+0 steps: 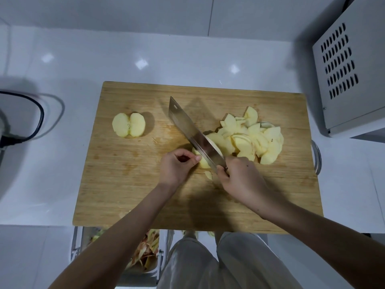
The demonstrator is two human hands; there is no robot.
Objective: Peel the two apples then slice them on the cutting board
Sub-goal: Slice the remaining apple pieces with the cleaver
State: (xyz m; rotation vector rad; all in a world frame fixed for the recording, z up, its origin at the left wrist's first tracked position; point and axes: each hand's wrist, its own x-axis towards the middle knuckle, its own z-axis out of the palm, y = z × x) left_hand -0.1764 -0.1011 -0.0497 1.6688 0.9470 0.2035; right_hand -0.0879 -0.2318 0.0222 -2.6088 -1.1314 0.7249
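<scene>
Apple piece (pixel 203 162), peeled and pale, sits at about the centre of the cutting board (pixel 125 184), and slicing is the step in hand. The left hand (pixel 177 167) steadies it from the 9 o'clock side, fingers curled and thumb tip against the flesh. The cleaver (pixel 191 130) lies across the piece, its blade running toward 11 o'clock. The right hand (pixel 239 176) is wrapped round the handle at the 5 o'clock end.

A heap of finished slices (pixel 252 140) lies at 3 o'clock, touching the blade's far face. One peeled apple half (pixel 128 127) waits cut-face up at 10 o'clock, well apart. Peeling looks finished: peels (pixel 145 253) fill a bin off the board's edge at 7 o'clock.

By my judgement, the next stroke needs the left fingertips drawn back from the blade as the piece shortens. The waiting half then comes to the centre.
</scene>
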